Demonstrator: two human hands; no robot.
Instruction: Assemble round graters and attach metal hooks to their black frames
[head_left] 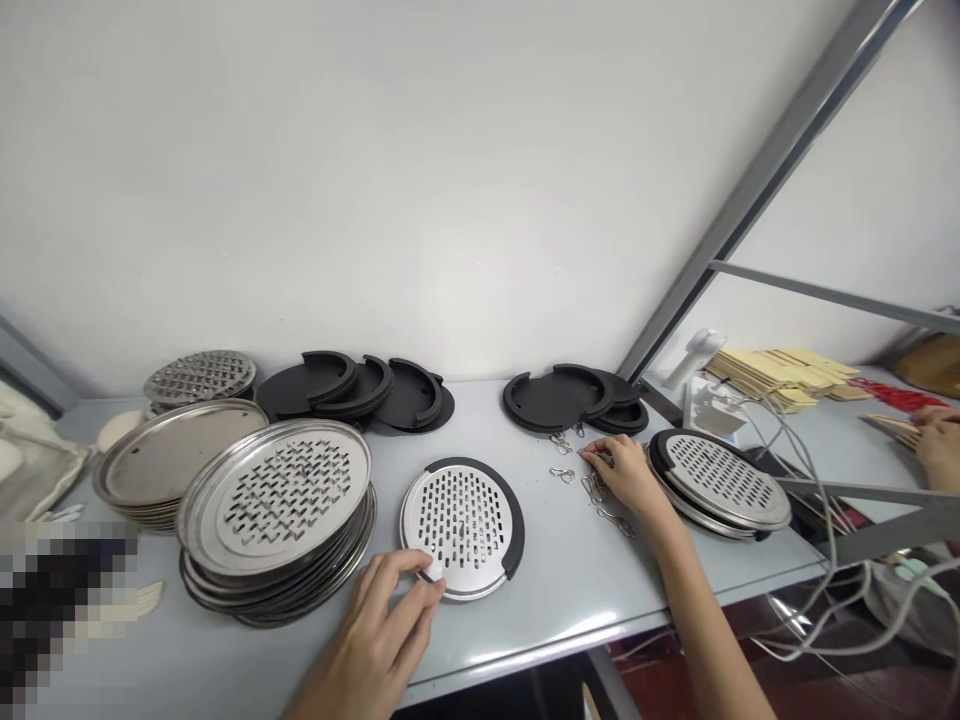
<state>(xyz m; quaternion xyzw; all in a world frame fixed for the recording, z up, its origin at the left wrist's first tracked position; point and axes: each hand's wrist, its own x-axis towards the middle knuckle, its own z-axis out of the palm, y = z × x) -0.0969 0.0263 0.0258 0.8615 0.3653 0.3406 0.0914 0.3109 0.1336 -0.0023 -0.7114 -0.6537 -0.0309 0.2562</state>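
A round metal grater plate point(461, 525) lies on the grey table, with a black rim piece around its right side. At its lower left edge, my left hand point(382, 625) is closed in a pinch on a small dark item too small to name. My right hand point(622, 475) reaches among small metal clips point(562, 475) to the right of the plate. Its fingertips are together at the clips, and what they hold, if anything, is too small to tell.
Stacked round metal plates point(277, 500) stand at the left. Black round holders point(559, 397) lie along the wall. More grater plates point(724, 480) are stacked at the right, near a metal frame point(750, 200) and cables. Another person's hand point(941, 450) is at the far right.
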